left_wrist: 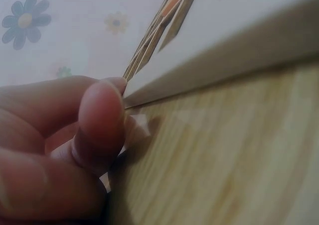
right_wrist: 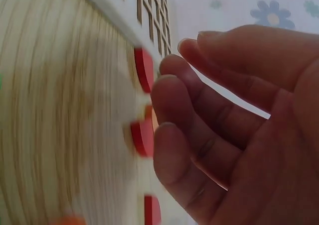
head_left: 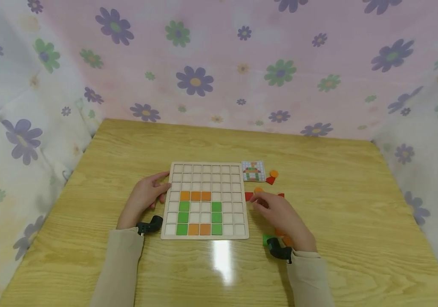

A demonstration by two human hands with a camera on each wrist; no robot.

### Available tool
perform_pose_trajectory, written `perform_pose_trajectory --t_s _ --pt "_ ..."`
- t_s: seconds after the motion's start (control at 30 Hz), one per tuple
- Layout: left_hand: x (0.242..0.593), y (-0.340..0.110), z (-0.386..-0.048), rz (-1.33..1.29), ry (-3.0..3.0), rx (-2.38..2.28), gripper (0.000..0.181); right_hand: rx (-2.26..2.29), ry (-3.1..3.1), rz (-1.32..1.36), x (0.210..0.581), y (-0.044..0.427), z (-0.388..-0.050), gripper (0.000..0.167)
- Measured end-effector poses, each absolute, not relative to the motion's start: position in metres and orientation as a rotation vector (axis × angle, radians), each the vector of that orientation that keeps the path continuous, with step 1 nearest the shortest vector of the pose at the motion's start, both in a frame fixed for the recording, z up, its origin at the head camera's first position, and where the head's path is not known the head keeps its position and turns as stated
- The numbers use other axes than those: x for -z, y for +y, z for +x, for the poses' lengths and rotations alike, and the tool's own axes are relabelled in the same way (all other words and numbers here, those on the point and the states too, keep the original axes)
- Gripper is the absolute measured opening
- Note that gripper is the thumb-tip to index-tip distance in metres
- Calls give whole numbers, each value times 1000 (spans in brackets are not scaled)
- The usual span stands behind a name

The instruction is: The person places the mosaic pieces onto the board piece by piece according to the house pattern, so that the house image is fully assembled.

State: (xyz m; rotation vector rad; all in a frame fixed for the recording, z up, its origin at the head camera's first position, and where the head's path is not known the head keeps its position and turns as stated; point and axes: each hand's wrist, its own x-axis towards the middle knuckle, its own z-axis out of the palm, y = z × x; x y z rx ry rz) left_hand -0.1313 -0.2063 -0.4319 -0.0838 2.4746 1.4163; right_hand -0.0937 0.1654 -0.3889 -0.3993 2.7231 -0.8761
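A wooden grid board [head_left: 206, 186] lies flat on the table. In its lower cells sit three orange squares [head_left: 195, 196] in a row, two columns of green squares [head_left: 183, 217] and two orange squares [head_left: 199, 229] at the bottom. My left hand [head_left: 144, 197] touches the board's left edge with thumb and index finger; the left wrist view shows fingertips [left_wrist: 102, 113] by that edge. Just right of the board, my right hand [head_left: 280, 213] hovers over a red piece [head_left: 249, 196], an orange disc [head_left: 258, 190] partly behind it. Nothing shows between its loosely bent fingers [right_wrist: 172, 103].
A small pattern card [head_left: 253, 171] lies against the board's upper right. Beyond it are another orange disc [head_left: 274, 174] and a red piece [head_left: 270, 181]. Green [head_left: 266, 238] and orange pieces [head_left: 287, 241] lie partly under the right wrist. Flowered cloth [head_left: 219, 64] surrounds the table.
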Motion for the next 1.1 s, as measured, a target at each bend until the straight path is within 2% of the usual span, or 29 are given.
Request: perform_pose_trajectory --t_s 0.3,0.6,1.1 --pt "435 -205 -131 -87 2479 -1429 50 740 2761 -345 391 189 -83 14" --pt "433 -207 -134 -80 2493 -1391 50 718 2826 -409 396 207 -72 13" --pt "435 -206 -134 -67 2512 -1390 49 751 2704 -267 398 231 -56 33"
